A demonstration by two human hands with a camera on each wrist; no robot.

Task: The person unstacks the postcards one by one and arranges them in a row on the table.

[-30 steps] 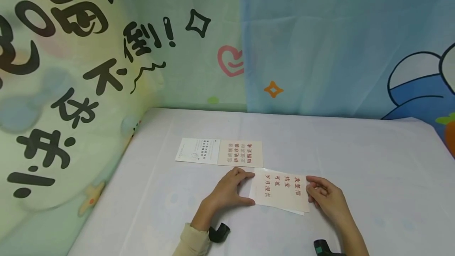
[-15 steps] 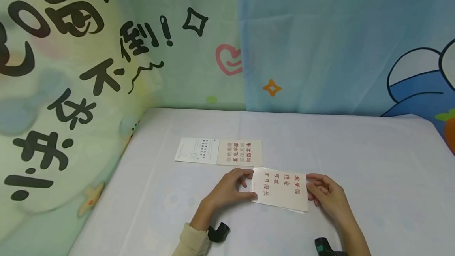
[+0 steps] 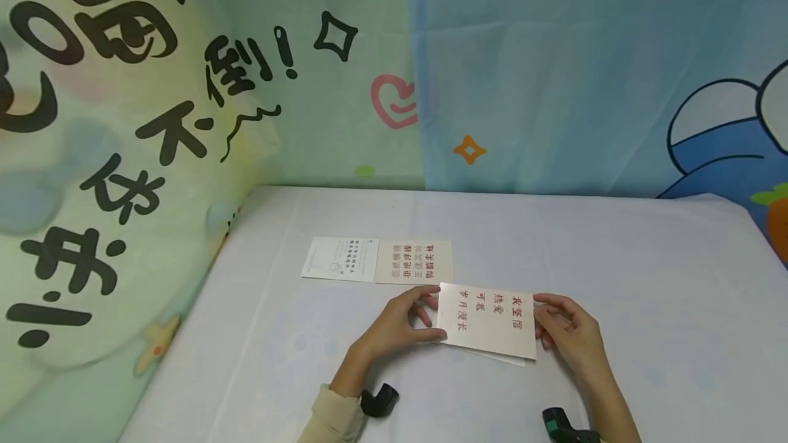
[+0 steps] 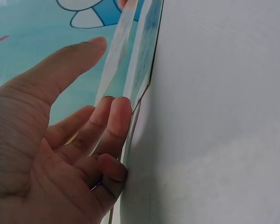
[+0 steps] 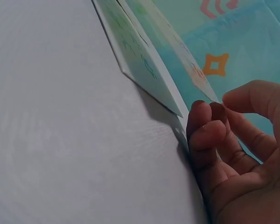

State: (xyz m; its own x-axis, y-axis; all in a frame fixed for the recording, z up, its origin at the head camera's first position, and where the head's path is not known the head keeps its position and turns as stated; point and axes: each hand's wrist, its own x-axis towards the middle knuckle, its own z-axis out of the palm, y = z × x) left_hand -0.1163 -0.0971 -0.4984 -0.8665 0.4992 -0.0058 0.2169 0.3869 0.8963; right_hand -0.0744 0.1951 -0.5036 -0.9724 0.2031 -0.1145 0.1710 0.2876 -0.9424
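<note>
A cream card (image 3: 488, 320) with red columns of characters is held raised between both hands, over another card whose white edge (image 3: 501, 358) peeks out below it. My left hand (image 3: 406, 320) holds its left end, forefinger at the far corner and thumb at the near one. At the right end, my right hand (image 3: 569, 333) pinches the card's edge between thumb and fingers. In the left wrist view, the raised card (image 4: 115, 58) stands apart from the lower card (image 4: 144, 51). The right wrist view shows the raised card's corner (image 5: 207, 88) at the thumb tip, the lower card (image 5: 140, 65) beneath.
Behind the hands, a white printed card (image 3: 340, 258) and a cream card with characters (image 3: 414, 262) lie side by side on the white-covered table (image 3: 646, 258). Printed cloth backdrops (image 3: 542, 74) rise at the back and left. Black wrist-worn devices (image 3: 379, 400) sit by both wrists.
The cream card has risen slightly and shifted a little away from the body and to the right, with both hands following. The two cards behind have stayed in place.
</note>
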